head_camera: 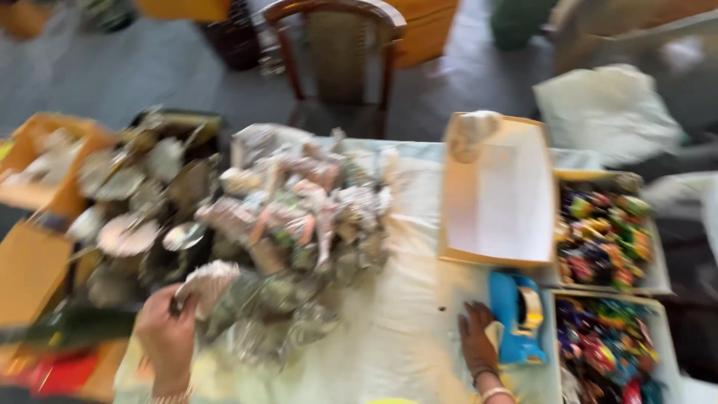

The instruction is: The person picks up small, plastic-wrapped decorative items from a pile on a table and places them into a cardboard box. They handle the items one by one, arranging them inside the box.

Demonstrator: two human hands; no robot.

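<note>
Head view, blurred by motion, looks down on a table under a pale cloth. 2 hands show at the bottom edge. Left hand is closed around a small silvery, ribbed packet, pinching it at the near edge of a big heap of shiny wrapped pieces that fills the middle of the table. Right hand lies flat and open on the cloth, fingers spread, its side just beside a blue tape dispenser; whether they touch cannot be told through the blur. A bangle sits on that wrist.

Left of the heap stands a dark tray loaded with round silvery dishes. Brown cardboard boxes lie at the far left. Behind the dispenser rests a shallow cardboard tray lined with white paper. At the right, 2 low boxes hold many small, brightly coloured items. Beyond the table stands a wooden chair, and a white bag lies on the floor to the right.
</note>
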